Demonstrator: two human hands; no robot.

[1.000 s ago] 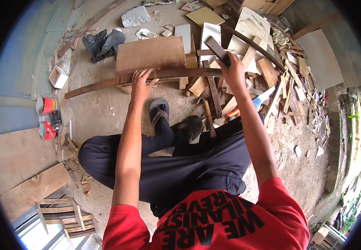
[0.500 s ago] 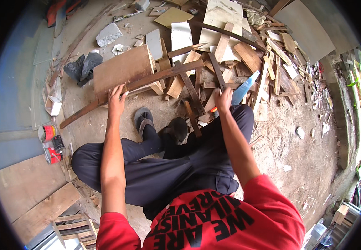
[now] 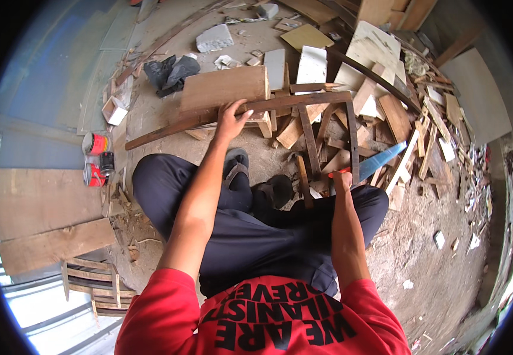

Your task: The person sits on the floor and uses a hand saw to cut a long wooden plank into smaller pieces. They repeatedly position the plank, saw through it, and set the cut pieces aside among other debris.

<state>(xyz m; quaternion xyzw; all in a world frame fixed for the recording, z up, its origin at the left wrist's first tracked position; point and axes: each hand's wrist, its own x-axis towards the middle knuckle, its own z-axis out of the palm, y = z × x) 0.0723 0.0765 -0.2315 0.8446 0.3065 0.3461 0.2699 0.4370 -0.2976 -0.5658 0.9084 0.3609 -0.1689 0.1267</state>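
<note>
The right hand [image 3: 342, 180] is closed in a fist round the orange handle of a hand saw with a pale blue blade [image 3: 379, 161]; the handle is almost wholly hidden inside the grip, so only a sliver of orange shows at the knuckles, and the blade runs out toward two o'clock over the scrap heap. Whether its teeth touch any wood cannot be made out. The left hand [image 3: 230, 118] lies palm down with fingers [image 3: 246, 113] spread flat on a long, dark, slightly bowed wooden strip [image 3: 167, 129], pressing rather than gripping; nothing is enclosed in it. That strip stretches from nine o'clock toward one o'clock across a low, square-topped brown wooden stool [image 3: 224, 89], whose legs are mostly hidden beneath it. Both forearms rise from the lower edge, the left reaching straight to twelve o'clock, the right shorter and bent inward. The person sits on the dusty concrete floor [image 3: 422, 248] in dark trousers, feet in grey sandals [image 3: 235, 163] tucked just below the strip. At two o'clock sprawls a pile of offcut wooden boards and slats [image 3: 386, 112], too tangled to separate. At nine o'clock stand a red-and-white tin [image 3: 94, 143] and a small dark can beside it
</note>
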